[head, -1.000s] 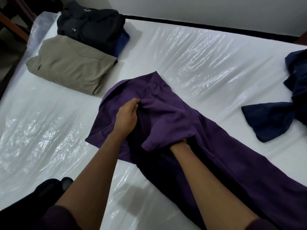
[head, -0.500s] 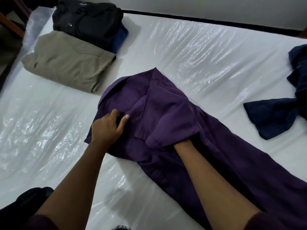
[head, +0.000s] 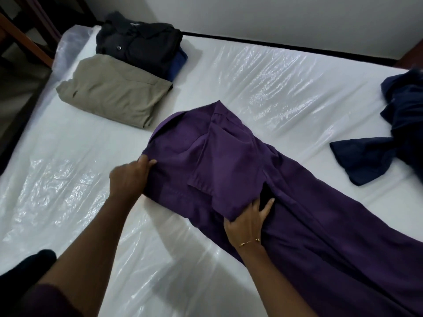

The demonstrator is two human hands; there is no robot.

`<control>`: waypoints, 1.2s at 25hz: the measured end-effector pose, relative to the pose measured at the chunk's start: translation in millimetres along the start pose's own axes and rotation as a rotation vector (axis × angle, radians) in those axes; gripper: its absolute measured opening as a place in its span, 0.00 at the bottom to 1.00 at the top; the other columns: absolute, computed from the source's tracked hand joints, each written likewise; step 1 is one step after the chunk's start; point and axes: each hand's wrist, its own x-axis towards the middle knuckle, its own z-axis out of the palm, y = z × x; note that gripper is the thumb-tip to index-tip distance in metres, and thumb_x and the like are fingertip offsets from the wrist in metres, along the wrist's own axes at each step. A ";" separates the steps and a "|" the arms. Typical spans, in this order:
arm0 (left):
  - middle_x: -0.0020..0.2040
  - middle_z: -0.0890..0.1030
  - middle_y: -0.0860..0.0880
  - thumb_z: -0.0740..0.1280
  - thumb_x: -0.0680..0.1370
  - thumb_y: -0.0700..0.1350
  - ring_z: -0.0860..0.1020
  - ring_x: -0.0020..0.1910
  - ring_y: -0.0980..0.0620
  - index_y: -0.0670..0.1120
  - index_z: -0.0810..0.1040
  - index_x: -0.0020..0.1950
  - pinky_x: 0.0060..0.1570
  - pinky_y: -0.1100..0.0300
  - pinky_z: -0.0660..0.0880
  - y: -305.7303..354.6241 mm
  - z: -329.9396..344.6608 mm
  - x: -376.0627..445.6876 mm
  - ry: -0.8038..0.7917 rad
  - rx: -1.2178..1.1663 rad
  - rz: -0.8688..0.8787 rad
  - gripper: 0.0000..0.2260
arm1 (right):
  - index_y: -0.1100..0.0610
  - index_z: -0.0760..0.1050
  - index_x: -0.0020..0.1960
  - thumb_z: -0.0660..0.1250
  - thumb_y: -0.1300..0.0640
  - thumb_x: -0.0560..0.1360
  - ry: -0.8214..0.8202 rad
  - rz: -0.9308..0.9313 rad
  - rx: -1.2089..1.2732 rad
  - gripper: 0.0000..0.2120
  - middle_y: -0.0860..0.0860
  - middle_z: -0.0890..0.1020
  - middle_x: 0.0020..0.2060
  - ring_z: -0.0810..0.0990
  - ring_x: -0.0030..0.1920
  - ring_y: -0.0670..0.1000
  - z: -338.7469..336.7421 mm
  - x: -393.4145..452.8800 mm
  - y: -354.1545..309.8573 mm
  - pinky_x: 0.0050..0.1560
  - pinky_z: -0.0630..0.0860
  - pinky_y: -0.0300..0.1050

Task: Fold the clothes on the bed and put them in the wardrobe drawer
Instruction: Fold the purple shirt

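A: The purple shirt (head: 229, 170) is spread on the bed (head: 91, 179); its left edge is pinched by the left hand (head: 128, 177).

B: The folded sleeve is pressed by the right hand (head: 248, 221), fingers straight. Its length runs rightward, past the right fingers.

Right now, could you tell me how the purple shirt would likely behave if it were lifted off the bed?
The purple shirt would probably sag limply: it already lies in soft folds and creases. It looks light, since thin fabric bunches under the left hand. It may slide easily on the bed's glossy plastic cover.
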 end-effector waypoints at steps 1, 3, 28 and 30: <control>0.20 0.73 0.40 0.70 0.74 0.46 0.71 0.15 0.41 0.37 0.74 0.36 0.27 0.67 0.58 -9.4 -0.2 11.2 0.015 0.013 0.030 0.14 | 0.57 0.81 0.39 0.56 0.48 0.67 0.075 -0.033 -0.087 0.18 0.59 0.81 0.52 0.69 0.63 0.62 7.2 -4.4 6.8 0.61 0.58 0.76; 0.20 0.73 0.39 0.74 0.71 0.43 0.71 0.15 0.41 0.37 0.73 0.34 0.29 0.69 0.55 -21.5 1.9 25.9 -0.022 0.071 0.103 0.14 | 0.57 0.78 0.32 0.56 0.46 0.68 0.105 -0.046 -0.180 0.19 0.61 0.80 0.53 0.66 0.65 0.61 10.2 -13.8 12.3 0.59 0.60 0.75; 0.53 0.81 0.43 0.64 0.78 0.48 0.80 0.50 0.47 0.41 0.74 0.64 0.41 0.55 0.77 103.8 -37.7 8.9 -0.491 -2.061 -1.231 0.17 | 0.66 0.75 0.49 0.55 0.66 0.76 -0.167 1.023 2.267 0.11 0.59 0.83 0.36 0.84 0.35 0.55 -60.8 3.4 -83.8 0.35 0.82 0.45; 0.59 0.78 0.44 0.61 0.80 0.46 0.78 0.55 0.48 0.42 0.72 0.63 0.48 0.54 0.77 94.2 -37.1 6.7 -0.195 -2.012 -1.170 0.13 | 0.66 0.74 0.50 0.55 0.66 0.76 -0.208 1.036 2.180 0.10 0.58 0.83 0.36 0.83 0.36 0.55 -51.5 -4.6 -78.3 0.35 0.82 0.44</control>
